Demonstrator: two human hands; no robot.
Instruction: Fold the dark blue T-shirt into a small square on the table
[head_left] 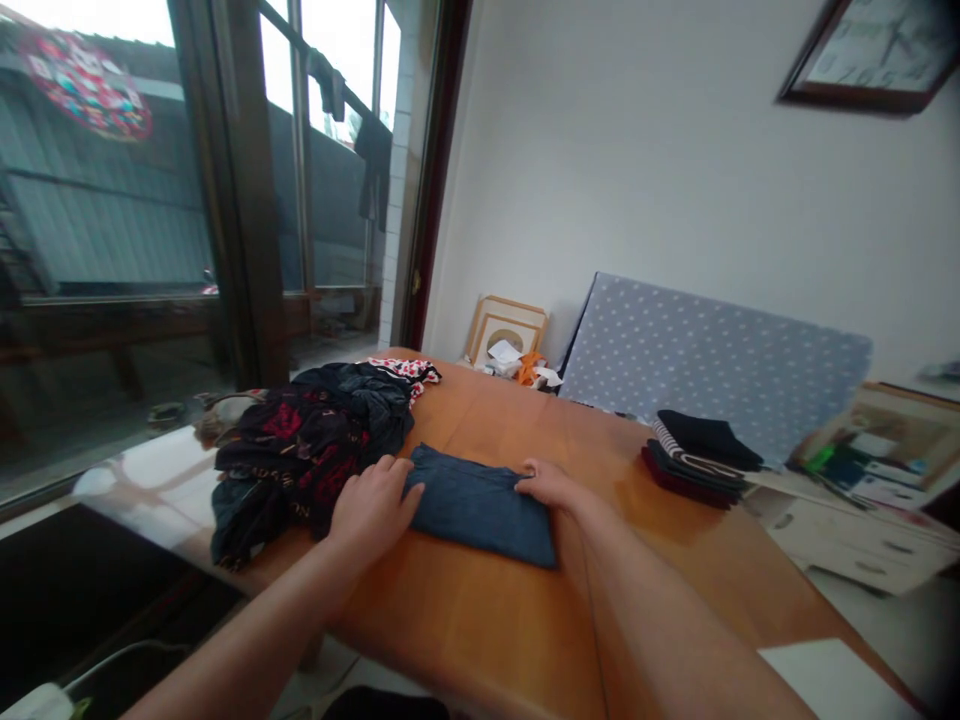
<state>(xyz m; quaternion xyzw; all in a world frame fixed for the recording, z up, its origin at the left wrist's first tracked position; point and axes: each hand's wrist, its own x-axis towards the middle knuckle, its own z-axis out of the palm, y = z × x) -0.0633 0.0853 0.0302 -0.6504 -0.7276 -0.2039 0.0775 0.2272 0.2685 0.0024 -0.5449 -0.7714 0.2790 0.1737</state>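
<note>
A folded dark blue garment (480, 508) lies flat on the wooden table in front of me, in a rough rectangle. At its left edge is my left hand (373, 505), with fingers bent and thumb over the cloth, closed on that side. My right hand (551, 484) pinches the upper right corner between thumb and fingers. Both fingertips are partly hidden against the fabric. Just left of my left hand rises a loose heap of dark clothes (300, 440), some with red print. A neat stack of folded clothes (697, 460) sits farther right.
The wooden table (480, 610) spreads under everything, with a white sheet (832, 680) at its near right corner. Behind it leans a blue star-patterned panel (712, 340). A glass door (120, 220) stands at left, and a low white cabinet (862, 535) at right.
</note>
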